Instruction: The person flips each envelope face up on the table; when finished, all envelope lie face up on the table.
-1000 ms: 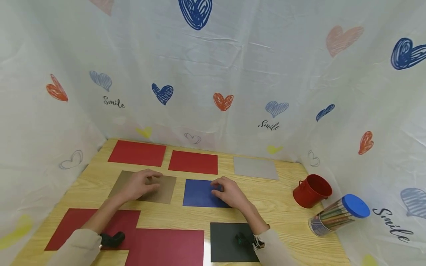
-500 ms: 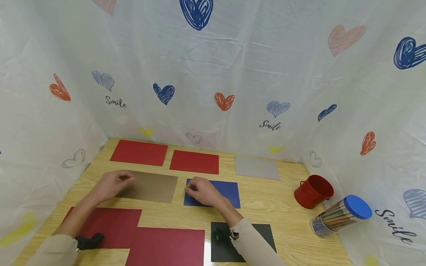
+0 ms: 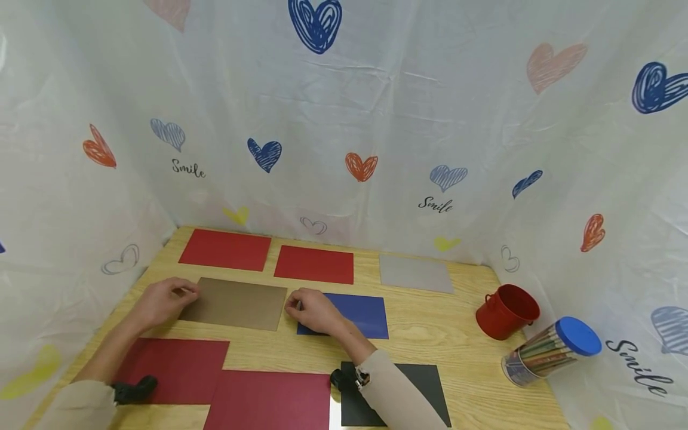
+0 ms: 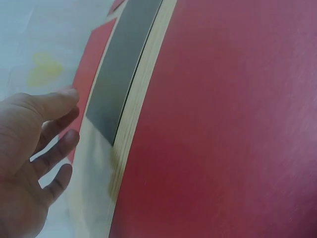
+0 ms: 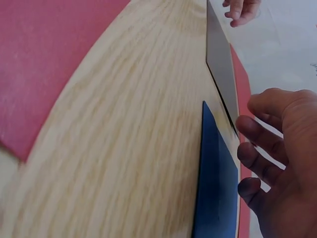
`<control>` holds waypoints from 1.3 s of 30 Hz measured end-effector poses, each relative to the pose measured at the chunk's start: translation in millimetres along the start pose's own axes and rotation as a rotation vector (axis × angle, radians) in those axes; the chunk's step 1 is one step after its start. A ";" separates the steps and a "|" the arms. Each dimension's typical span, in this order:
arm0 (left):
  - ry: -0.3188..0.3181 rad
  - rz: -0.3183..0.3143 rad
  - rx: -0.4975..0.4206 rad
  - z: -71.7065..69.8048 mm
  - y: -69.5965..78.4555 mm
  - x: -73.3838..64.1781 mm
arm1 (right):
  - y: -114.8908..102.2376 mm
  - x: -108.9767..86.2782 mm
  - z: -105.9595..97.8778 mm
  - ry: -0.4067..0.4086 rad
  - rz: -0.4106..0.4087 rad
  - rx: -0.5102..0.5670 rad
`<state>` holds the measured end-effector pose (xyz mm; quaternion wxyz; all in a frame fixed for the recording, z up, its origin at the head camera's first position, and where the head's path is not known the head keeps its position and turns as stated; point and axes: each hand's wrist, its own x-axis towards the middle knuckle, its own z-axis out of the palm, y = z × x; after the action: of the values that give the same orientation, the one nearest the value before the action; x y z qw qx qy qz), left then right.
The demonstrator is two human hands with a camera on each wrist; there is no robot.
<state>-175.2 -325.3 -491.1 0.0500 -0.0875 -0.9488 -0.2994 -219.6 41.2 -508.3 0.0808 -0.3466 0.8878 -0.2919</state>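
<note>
A brown rectangular card lies flat on the wooden table, with a hand at each short end. My left hand is at its left edge, fingers loosely bent. In the left wrist view, the fingers are spread with nothing between them, beside the card's corner. My right hand is over the left part of a blue card, fingertips close to the brown card's right edge. The right wrist view shows those fingers bent and holding nothing, with the blue card nearby.
Two red cards and a grey card lie along the back. Two dark red cards and a black card are in front. At right stand a red bucket and a blue-lidded jar of pencils. Curtains surround the table.
Both hands have moved left. My left hand went from over the brown card to its left edge, and my right hand crossed the blue card towards the brown one. The cards have stayed put.
</note>
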 end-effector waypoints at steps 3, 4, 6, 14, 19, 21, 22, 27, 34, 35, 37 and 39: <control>-0.014 -0.013 0.003 -2.5 -5.7 0.5 | -1.2 1.8 4.1 -0.004 0.018 0.012; -0.024 -0.013 0.005 -3.3 -7.2 0.8 | -1.7 2.3 5.4 -0.005 0.018 0.003; -0.045 -0.015 0.010 -4.3 -9.7 1.3 | -2.9 2.5 7.4 -0.003 0.008 -0.030; -0.110 -0.014 0.026 -0.9 -13.1 2.0 | -6.0 2.1 13.4 -0.019 -0.032 -0.247; -0.086 0.003 0.031 2.2 -14.3 2.2 | -7.0 2.9 14.1 -0.024 -0.051 -0.319; -0.076 0.011 0.024 2.2 -15.4 1.6 | -8.8 2.8 12.4 -0.028 -0.055 -0.336; -0.071 0.016 0.020 1.9 -16.0 1.2 | -9.6 2.9 11.6 -0.030 -0.057 -0.347; -0.055 0.003 -0.022 -2.3 -18.2 -0.6 | -14.3 3.1 8.0 -0.040 -0.073 -0.388; -0.093 -0.057 -0.138 -4.4 -20.9 -2.8 | -14.5 3.0 11.1 -0.027 -0.053 -0.379; -0.104 -0.063 -0.151 -4.8 -21.7 -3.5 | -14.5 2.9 11.7 -0.026 -0.054 -0.380; -0.131 -0.087 -0.195 -6.4 -22.4 -5.0 | -14.5 2.5 12.7 -0.024 -0.057 -0.388; -0.159 -0.104 -0.237 -9.1 -22.8 -6.5 | -14.8 2.4 13.4 -0.023 -0.062 -0.395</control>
<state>-172.9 -349.8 -497.4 -0.0515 -0.0667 -0.9110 -0.4036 -208.4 24.7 -510.5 0.0124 -0.3863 0.9157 -0.1101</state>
